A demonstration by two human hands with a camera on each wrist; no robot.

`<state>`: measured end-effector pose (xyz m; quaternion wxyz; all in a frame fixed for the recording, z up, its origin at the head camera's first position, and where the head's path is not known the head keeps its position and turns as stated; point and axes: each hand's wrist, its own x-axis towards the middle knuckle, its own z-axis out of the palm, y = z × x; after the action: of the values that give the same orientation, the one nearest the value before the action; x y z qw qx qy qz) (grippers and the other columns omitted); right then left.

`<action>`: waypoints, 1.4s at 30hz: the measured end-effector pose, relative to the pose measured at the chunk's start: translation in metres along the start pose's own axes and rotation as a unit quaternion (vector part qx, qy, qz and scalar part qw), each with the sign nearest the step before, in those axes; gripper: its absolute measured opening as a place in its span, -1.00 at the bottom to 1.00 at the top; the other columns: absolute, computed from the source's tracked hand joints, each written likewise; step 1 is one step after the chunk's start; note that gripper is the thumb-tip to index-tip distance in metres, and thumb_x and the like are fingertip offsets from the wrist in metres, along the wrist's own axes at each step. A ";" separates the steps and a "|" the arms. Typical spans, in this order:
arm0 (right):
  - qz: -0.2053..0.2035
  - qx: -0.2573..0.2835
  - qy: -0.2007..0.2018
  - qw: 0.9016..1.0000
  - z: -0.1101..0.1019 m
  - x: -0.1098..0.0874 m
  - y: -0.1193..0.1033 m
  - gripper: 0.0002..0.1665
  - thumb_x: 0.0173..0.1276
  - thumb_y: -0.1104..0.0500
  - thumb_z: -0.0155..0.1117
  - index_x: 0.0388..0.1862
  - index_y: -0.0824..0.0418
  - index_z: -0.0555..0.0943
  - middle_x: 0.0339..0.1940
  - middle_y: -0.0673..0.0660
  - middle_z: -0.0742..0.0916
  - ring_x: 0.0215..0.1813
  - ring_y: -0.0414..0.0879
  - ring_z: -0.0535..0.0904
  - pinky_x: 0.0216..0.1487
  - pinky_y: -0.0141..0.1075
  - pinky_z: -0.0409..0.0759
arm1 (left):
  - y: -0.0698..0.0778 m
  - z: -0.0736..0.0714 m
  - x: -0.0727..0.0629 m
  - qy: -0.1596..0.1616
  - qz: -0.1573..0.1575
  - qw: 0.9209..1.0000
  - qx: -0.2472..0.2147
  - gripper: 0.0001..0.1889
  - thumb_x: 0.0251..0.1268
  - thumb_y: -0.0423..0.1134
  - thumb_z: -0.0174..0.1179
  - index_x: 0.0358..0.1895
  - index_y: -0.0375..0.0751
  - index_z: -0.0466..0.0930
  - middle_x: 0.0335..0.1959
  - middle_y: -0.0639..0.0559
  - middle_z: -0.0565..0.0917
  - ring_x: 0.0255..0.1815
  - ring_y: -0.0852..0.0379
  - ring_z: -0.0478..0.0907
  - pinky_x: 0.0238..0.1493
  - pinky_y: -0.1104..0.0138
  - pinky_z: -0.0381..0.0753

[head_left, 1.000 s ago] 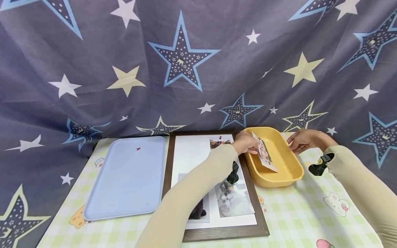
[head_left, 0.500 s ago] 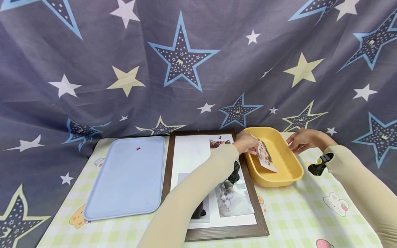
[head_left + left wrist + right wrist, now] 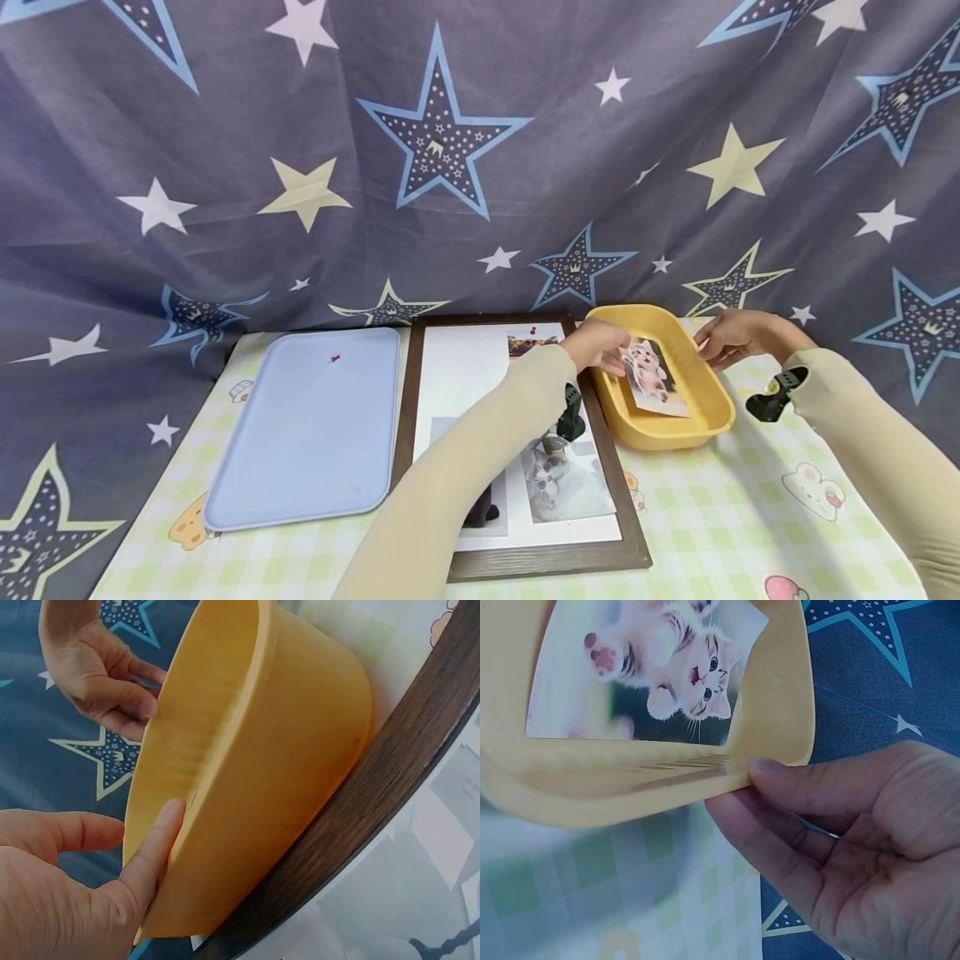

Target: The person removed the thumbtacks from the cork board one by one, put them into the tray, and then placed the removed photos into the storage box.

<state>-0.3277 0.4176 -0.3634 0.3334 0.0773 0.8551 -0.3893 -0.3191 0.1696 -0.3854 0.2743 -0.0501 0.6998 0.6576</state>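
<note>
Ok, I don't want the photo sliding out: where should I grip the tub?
Probably take the tub by its rim, midway along both long sides, from left and right: the thin, raised edge suits pinching, and two holds should keep it level. On the left stay high; the frame lies close.

On the table (image 3: pixel 750 517), the tray (image 3: pixel 307 433) lies left, the frame (image 3: pixel 551 567) centre, the basin (image 3: pixel 652 435) right. One pin (image 3: pixel 334 358) is on the tray, rearward. Prints (image 3: pixel 566 492) lie within the frame; one photo (image 3: pixel 654 371) lies in the basin. Left hand (image 3: pixel 597 343) over the basin's left rim, right hand (image 3: pixel 738 335) at its right. Curtain (image 3: pixel 480 250) behind.
</note>
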 end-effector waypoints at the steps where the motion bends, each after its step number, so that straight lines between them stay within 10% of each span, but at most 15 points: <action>1: 0.000 0.000 0.001 1.000 0.000 0.000 0.000 -0.53 0.39 0.40 0.26 0.22 0.57 0.45 -0.33 0.02 0.78 -0.28 -0.15 0.72 -0.07 -0.23 0.79 | 0.000 -0.001 -0.002 -0.005 0.002 1.000 -0.001 -0.69 0.33 -0.53 0.06 0.09 -0.66 0.46 0.10 -0.63 0.55 0.10 -0.49 0.61 0.15 -0.03 0.70; 9: -0.005 0.001 0.003 1.000 0.002 -0.001 -0.001 -0.52 0.38 0.40 0.27 0.22 0.59 0.44 -0.35 0.03 0.78 -0.29 -0.15 0.72 -0.08 -0.24 0.79 | 0.001 -0.004 -0.005 -0.012 -0.004 1.000 -0.005 -0.60 0.34 -0.52 0.06 0.21 -0.63 0.39 0.13 -0.67 0.51 0.12 -0.49 0.60 0.15 -0.04 0.70; 18: -0.003 0.003 -0.001 1.000 0.001 -0.004 -0.003 -0.66 0.38 0.41 0.26 0.10 0.52 0.53 -0.36 0.01 0.77 -0.30 -0.15 0.71 -0.11 -0.26 0.79 | -0.004 -0.005 0.026 -0.016 -0.038 0.999 0.003 -0.52 0.29 -0.52 0.09 0.29 -0.51 0.38 0.01 -0.61 0.59 -0.08 -0.39 0.69 -0.09 0.06 0.81; 26: 0.001 0.002 0.004 1.000 0.003 -0.004 -0.002 -0.64 0.38 0.41 0.28 0.11 0.52 0.51 -0.38 0.02 0.77 -0.31 -0.16 0.71 -0.12 -0.25 0.79 | -0.004 -0.010 0.001 -0.034 -0.008 0.999 -0.030 -0.53 0.33 -0.55 0.05 0.30 -0.58 0.32 0.07 -0.61 0.56 0.12 -0.42 0.64 0.14 0.02 0.72; 42: -0.003 -0.002 0.007 1.000 0.005 -0.005 -0.002 -0.61 0.38 0.40 0.28 0.14 0.54 0.50 -0.36 0.02 0.77 -0.29 -0.15 0.71 -0.08 -0.22 0.79 | -0.015 -0.022 0.007 -0.101 0.024 0.994 -0.027 -0.77 0.36 -0.57 0.01 -0.02 -0.63 0.55 0.00 -0.46 0.71 0.15 -0.27 0.68 0.06 0.18 0.76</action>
<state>-0.3227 0.4134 -0.3612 0.3261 0.0772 0.8585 -0.3880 -0.3252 0.1489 -0.4024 0.3263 0.0255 0.6516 0.6843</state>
